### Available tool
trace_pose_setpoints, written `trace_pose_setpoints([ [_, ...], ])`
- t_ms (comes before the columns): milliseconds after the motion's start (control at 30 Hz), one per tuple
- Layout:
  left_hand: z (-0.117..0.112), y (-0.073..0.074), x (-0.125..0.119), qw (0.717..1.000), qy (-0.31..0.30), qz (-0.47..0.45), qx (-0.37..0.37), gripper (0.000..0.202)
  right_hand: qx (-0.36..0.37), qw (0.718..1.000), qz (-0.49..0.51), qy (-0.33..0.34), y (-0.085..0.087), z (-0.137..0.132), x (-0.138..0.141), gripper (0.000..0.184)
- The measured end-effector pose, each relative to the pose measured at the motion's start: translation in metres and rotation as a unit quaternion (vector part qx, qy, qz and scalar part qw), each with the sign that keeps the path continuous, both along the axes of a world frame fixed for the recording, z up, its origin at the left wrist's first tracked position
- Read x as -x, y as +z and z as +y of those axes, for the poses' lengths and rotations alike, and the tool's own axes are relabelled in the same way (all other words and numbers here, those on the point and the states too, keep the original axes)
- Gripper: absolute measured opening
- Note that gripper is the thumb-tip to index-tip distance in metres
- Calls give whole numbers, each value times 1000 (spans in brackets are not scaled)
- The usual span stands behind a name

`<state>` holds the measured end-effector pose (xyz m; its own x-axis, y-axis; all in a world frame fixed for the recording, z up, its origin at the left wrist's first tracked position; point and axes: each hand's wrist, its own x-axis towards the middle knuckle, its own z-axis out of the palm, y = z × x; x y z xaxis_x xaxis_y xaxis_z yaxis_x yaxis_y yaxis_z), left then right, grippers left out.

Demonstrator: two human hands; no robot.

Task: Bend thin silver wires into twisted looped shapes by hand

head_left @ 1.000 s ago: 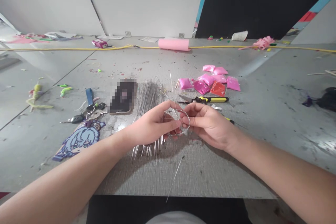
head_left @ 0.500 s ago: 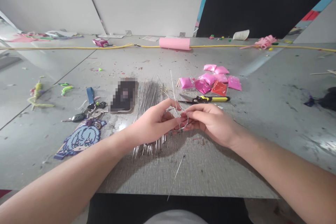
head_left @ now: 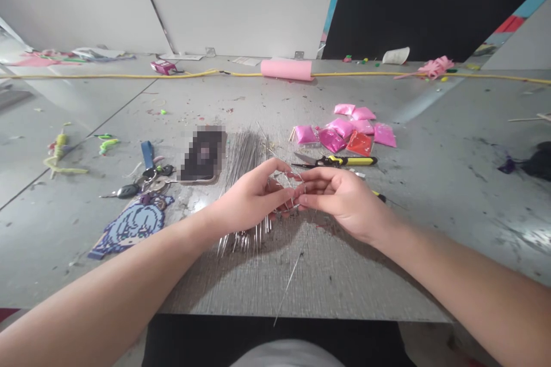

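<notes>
A wide grey bench (head_left: 430, 143) carries the scattered materials of a craft session, seen from above the worker's own arms. Along its far edge run a yellow cord (head_left: 107, 75) and a pink roll (head_left: 286, 69). Left of centre lie a pixel-bead figure (head_left: 129, 229) and a bunch of keys (head_left: 144, 180) on a blue strap. A sheaf of thin metal wires (head_left: 243, 155) is spread at the middle of the bench, partly under the left forearm. To the right sit small pink and red packets (head_left: 346, 133), with yellow-handled scissors (head_left: 340, 161) just in front of them. The left hand (head_left: 249, 200) and the right hand (head_left: 344, 200) meet fingertip to fingertip just above the bench, each with fingers curled and pinched on a small bent wire loop (head_left: 293, 192) held between them, near the wire sheaf. A single loose wire (head_left: 287, 287) lies on the bench below the hands.
</notes>
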<state>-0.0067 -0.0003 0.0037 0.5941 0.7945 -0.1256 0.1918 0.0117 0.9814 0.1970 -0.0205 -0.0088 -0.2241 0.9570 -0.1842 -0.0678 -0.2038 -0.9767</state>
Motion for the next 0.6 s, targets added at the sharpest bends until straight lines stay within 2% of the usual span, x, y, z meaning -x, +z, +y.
trace_pose_setpoints([
  [167, 0, -1, 0, 1000, 11, 3, -10, 25, -7, 1000, -27, -11, 1, -1, 0, 38],
  [300, 1, -3, 0, 1000, 17, -14, -5, 21, -16, 999, -6, -39, 0, -1, 2, 46],
  [367, 2, -3, 1, 1000, 10, -9, -14, 20, -13, 999, 2, -50, -1, -1, 4, 42],
  [467, 3, -5, 1, 999, 0, 3, -35, 19, 19, 998, 30, -59, -2, 0, 5, 31],
  [600, 3, -6, 1, 999, -10, 3, -46, 19, 112, 988, 89, -53, -2, 2, 4, 21],
])
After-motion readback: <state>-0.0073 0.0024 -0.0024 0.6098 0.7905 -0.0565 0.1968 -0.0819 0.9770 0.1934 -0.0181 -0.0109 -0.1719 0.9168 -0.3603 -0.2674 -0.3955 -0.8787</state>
